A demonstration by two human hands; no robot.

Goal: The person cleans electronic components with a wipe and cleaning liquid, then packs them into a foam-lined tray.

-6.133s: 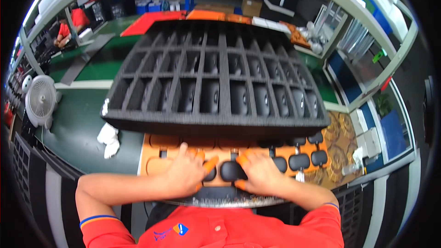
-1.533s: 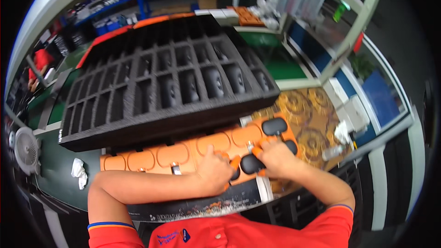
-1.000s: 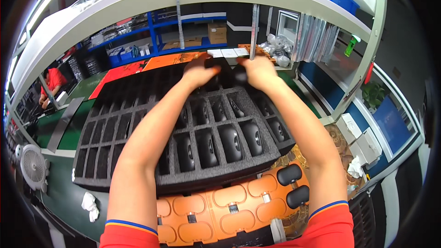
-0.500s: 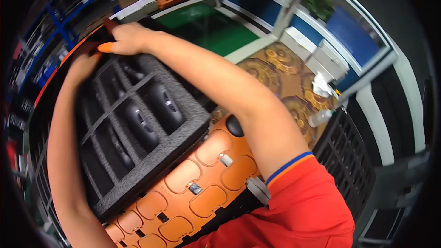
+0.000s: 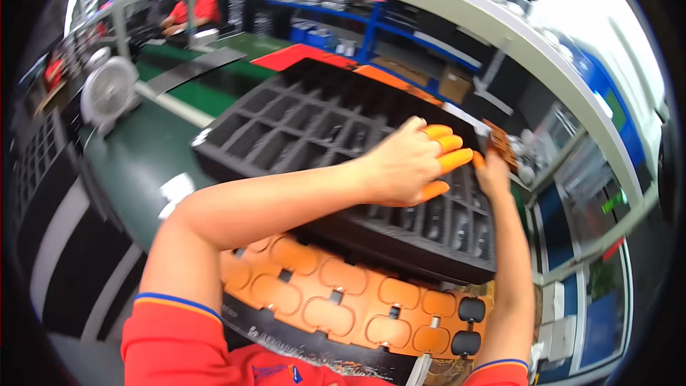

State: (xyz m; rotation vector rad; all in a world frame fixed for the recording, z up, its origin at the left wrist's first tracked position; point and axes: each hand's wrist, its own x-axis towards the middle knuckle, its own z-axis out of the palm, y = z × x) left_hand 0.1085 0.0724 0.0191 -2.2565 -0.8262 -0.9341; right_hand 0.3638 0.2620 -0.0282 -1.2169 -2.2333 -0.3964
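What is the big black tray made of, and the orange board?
The black tray looks like dull, matte foam: it's thick and barely reflects light. The orange board seems smooth, faintly shiny plastic, with neatly rounded hollows; I can't be sure.

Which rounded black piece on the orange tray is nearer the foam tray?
The upper piece, at the orange tray's far right corner; the lower piece is farther.

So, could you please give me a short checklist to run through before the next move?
1. Left hand wearing orange finger covers: ok.
2. Right hand free of parts: cannot tell, its fingers are blurred and partly hidden.
3. Orange board free of black pods: not ok, two sit at its right end.
4. Foam tray fully visible: not ok, the left arm covers part.
5. Tissue off the board: ok.
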